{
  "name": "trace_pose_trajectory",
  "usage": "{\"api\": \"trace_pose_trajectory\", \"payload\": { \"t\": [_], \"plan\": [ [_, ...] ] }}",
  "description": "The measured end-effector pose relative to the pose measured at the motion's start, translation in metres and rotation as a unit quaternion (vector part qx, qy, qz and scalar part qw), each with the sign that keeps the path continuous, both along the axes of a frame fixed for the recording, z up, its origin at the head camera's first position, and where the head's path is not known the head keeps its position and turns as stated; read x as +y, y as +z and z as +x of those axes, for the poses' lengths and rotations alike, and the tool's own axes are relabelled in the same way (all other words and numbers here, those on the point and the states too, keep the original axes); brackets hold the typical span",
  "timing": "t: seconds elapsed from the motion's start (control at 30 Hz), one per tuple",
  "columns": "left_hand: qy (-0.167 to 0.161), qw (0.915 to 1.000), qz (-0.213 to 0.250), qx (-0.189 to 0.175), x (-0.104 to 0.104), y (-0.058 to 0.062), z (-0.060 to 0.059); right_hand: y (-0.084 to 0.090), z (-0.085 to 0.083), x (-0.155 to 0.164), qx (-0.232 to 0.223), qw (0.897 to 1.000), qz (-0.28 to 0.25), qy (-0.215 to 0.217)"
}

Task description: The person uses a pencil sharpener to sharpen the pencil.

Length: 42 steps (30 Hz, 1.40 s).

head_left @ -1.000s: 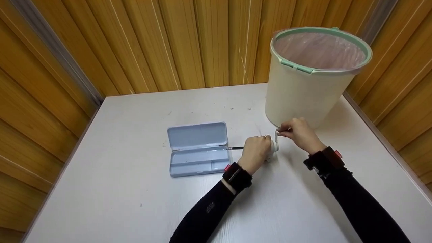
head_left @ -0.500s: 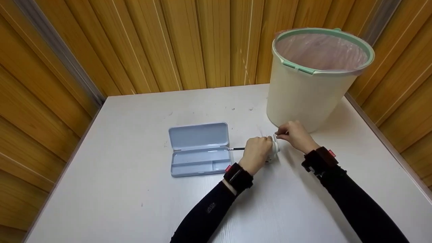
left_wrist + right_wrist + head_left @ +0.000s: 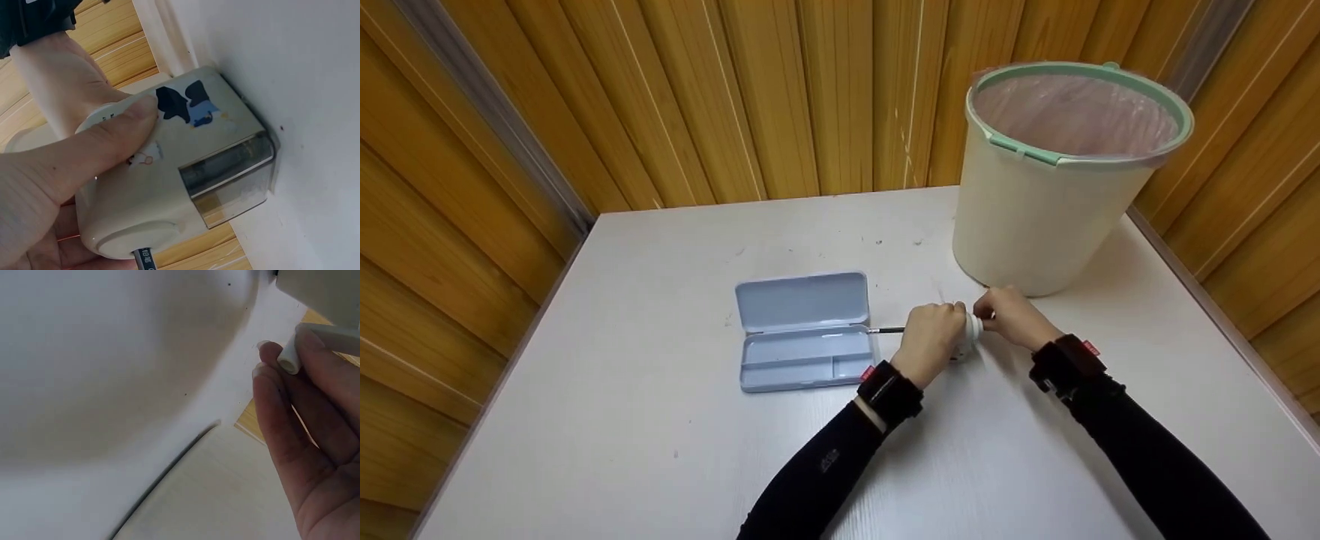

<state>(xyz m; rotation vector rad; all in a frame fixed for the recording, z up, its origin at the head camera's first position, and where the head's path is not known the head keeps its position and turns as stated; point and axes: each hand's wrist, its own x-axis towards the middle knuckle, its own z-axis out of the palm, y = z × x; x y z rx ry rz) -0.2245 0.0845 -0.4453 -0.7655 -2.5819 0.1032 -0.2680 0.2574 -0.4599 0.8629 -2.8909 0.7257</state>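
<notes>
A white hand-crank pencil sharpener [image 3: 140, 191] with cartoon pictures and a clear window is gripped by my left hand [image 3: 931, 336], thumb across its body in the left wrist view. From its end a dark pencil [image 3: 889, 330] sticks out leftward toward the pencil case; its inserted tip is hidden. My right hand [image 3: 1014, 318] pinches the small white crank handle [image 3: 289, 359] between thumb and fingers on the sharpener's right side. Fingers hide most of the sharpener in the head view.
A light blue pencil case [image 3: 801, 301] lies with its lid up, left of the hands. Close behind the right hand stands a cream bin [image 3: 1027, 217] with a green rim and plastic liner. Small dark specks [image 3: 878, 242] dot the white table [image 3: 622, 360] toward the back.
My right hand has come down and nearer, turning the crank handle from upright to lower. The left hand keeps its grip on the sharpener, almost still.
</notes>
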Motion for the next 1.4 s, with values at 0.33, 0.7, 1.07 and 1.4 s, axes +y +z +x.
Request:
{"api": "trace_pose_trajectory", "payload": {
  "t": [0.33, 0.7, 1.07, 1.4],
  "plan": [
    [-0.002, 1.0000, 0.001, -0.004, -0.001, -0.001, 0.000, 0.001, 0.008, 0.000, -0.046, 0.999, -0.003, 0.014],
    [0.004, 0.9999, -0.007, -0.007, 0.000, -0.002, 0.000, 0.005, 0.023, 0.004, -0.115, 0.993, -0.018, 0.007],
    [0.003, 0.9999, 0.002, -0.015, 0.000, 0.001, 0.002, 0.018, 0.042, 0.005, -0.131, 0.991, -0.024, 0.010],
    [0.006, 0.9999, 0.003, -0.010, 0.002, 0.000, 0.000, 0.037, 0.056, 0.005, -0.108, 0.994, -0.020, 0.010]
  ]
}}
